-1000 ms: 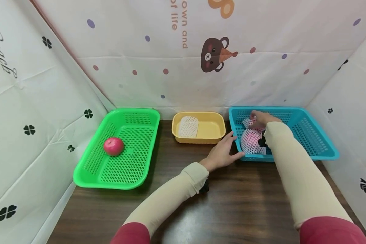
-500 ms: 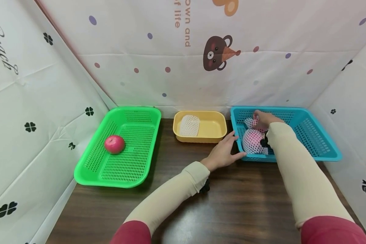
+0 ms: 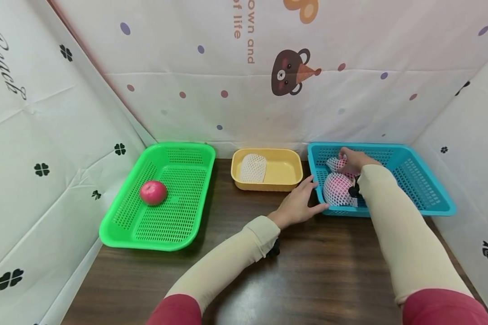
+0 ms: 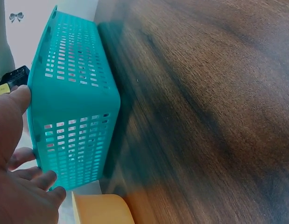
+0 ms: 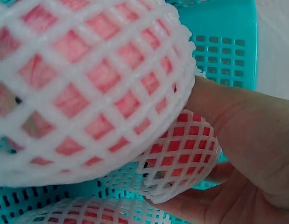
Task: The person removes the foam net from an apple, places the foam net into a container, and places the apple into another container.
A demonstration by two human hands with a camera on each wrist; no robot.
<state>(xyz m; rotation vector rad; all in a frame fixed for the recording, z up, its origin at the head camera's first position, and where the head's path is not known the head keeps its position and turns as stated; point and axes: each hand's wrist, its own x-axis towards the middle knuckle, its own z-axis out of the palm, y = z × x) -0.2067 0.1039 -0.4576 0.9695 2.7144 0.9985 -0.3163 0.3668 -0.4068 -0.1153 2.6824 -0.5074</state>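
Observation:
My right hand (image 3: 357,159) is down inside the blue basket (image 3: 435,211). It grips a red fruit in a white foam net (image 5: 181,144), with the thumb partly hidden in the right wrist view. Close by, a larger pink fruit in a foam net (image 3: 336,189) fills much of that view. Below lies another netted red fruit (image 5: 97,214). My left hand (image 3: 297,202), fingers spread, touches the basket's front left corner; its fingertips rest along the rim (image 4: 33,116) in the left wrist view.
A yellow tray (image 3: 282,171) holding an empty white foam net (image 3: 252,168) stands left of the blue basket. Farther left is a green basket (image 3: 146,246) with a bare red apple (image 3: 153,192) in it. Printed cloth (image 3: 166,54) walls in the brown table (image 3: 309,271).
The head view has shifted slightly. Both hands stay in nearly the same place, the right one still on the netted fruit and the left one at the basket's corner.

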